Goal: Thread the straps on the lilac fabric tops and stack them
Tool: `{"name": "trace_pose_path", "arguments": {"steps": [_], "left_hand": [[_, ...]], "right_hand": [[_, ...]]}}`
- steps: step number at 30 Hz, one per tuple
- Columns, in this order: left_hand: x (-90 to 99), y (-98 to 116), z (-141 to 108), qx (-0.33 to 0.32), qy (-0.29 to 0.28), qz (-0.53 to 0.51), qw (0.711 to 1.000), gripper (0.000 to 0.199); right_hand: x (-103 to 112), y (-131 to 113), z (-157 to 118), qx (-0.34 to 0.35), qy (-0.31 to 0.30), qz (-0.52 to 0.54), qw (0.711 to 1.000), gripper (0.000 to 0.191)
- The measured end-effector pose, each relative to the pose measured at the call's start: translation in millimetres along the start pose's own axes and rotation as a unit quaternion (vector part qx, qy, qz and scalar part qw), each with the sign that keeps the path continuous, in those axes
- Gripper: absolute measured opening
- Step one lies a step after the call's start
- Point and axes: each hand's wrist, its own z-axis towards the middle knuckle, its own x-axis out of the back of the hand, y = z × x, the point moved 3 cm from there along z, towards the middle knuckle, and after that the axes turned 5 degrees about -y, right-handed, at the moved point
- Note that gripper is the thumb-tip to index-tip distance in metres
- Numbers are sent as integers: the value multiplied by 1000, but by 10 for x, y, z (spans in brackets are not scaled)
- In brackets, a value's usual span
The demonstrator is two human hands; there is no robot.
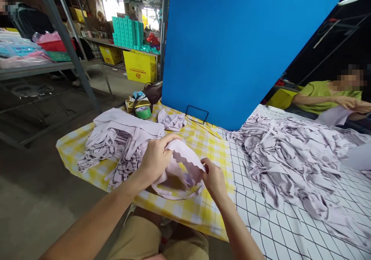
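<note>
Blue panel (pixel 232 51) stands upright. Green tape roll (pixel 143 112) sits to its left, near a dark bag (pixel 153 93). At rear, teal pieces (pixel 126 32) are stacked above yellow boxes (pixel 139 67).

Head viewpoint: worn on the person's head, above the khaki-clothed lap (pixel 136 238) at six o'clock
Head facing: forward, down across the yellow-and-white checked desk (pixel 217 146)
Near ground: bare fingers (pixel 171 137)
Far ground: flat blue panel (pixel 237 55), one o'clock
Workshop span: grey metal post (pixel 68 45), ten o'clock, to lime-green-shirted person (pixel 314 97), three o'clock

Glaring windows (pixel 114 7), dim surroundings, stretched edges
</note>
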Motion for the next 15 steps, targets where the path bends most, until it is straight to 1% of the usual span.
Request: {"name": "trace_pose_path", "arguments": {"steps": [3,6,7,9,10,12,14,15], "left_hand": [[188,38,-12,13,42,-16,999,41],[374,2,-12,27,94,-26,995,41],[417,-41,-3,35,106,-27,993,42],[443,-180,33,55,117,-27,991,44],[416,-273,57,69,112,-20,991,45],[266,-473,100,107,65,24,992,44],[20,-633,93,142,-8,104,984,42],[-116,-671,60,143,-37,139,979,42]], "right_hand": [[52,57,30,-27,17,-3,999,26],[222,141,-15,-49,26,4,998,23],[298,174,-51,-63,17,21,998,22],[440,236,-153,-90,-33,92,991,20],[493,257,-215,-99,-72,142,982,18],[545,274,-343,-106,-152,238,953,14],[510,279,-445,-113,-210,302,923,15],[460,282,-479,-120,-230,320,911,15]]}}
